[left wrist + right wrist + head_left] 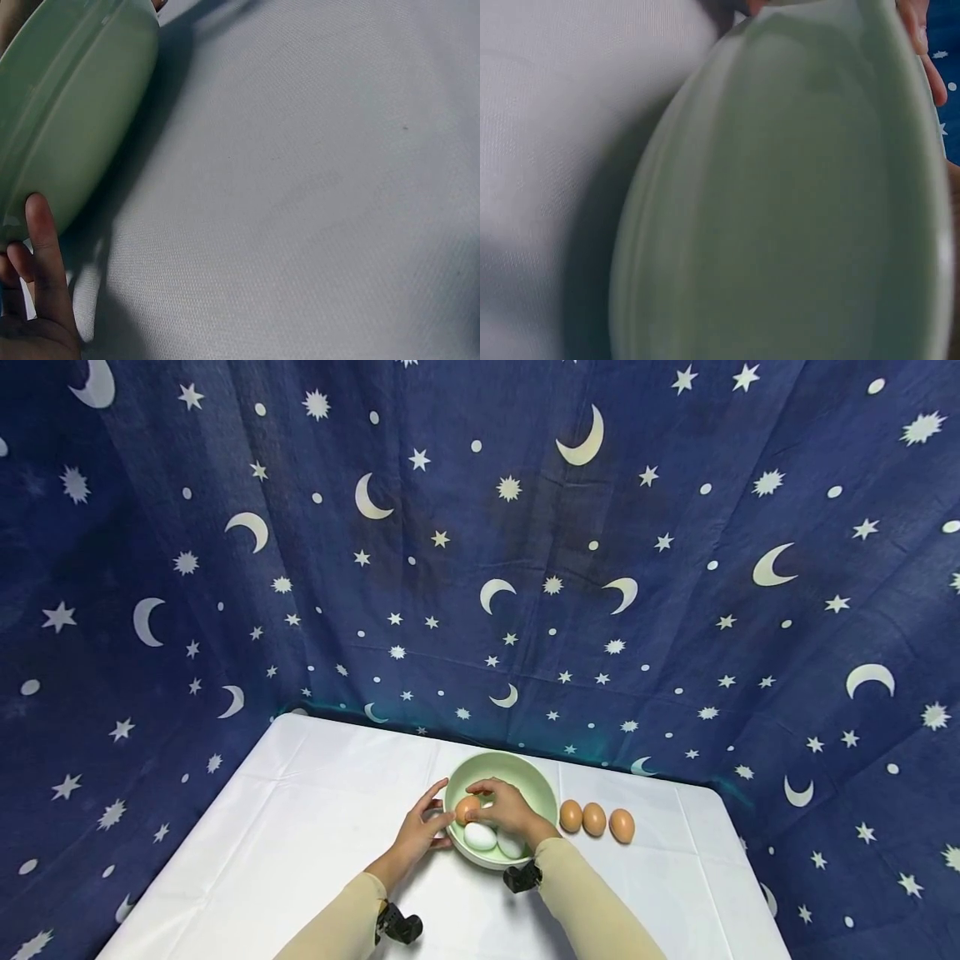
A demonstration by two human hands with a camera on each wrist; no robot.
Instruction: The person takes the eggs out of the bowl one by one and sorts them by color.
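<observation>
A pale green bowl (540,781) stands on the white-covered table. My left hand (416,831) holds its left side, with one fingertip over the rim and the thumb (43,232) straight against the outer wall. Inside the bowl, my right hand (506,810) pinches a brown egg (467,808) between thumb and fingers, near the left wall. White eggs lie at the bottom: one (480,837) at the front and another (512,844) partly under the right wrist. A bit of white also shows behind the right thumb. The right wrist view is mostly filled by the bowl's outside (780,195).
Three brown eggs (594,819) lie in a row on the tablecloth (315,810), just right of the bowl. A dark blue curtain (450,610) with moons and stars hangs behind the table and at its sides.
</observation>
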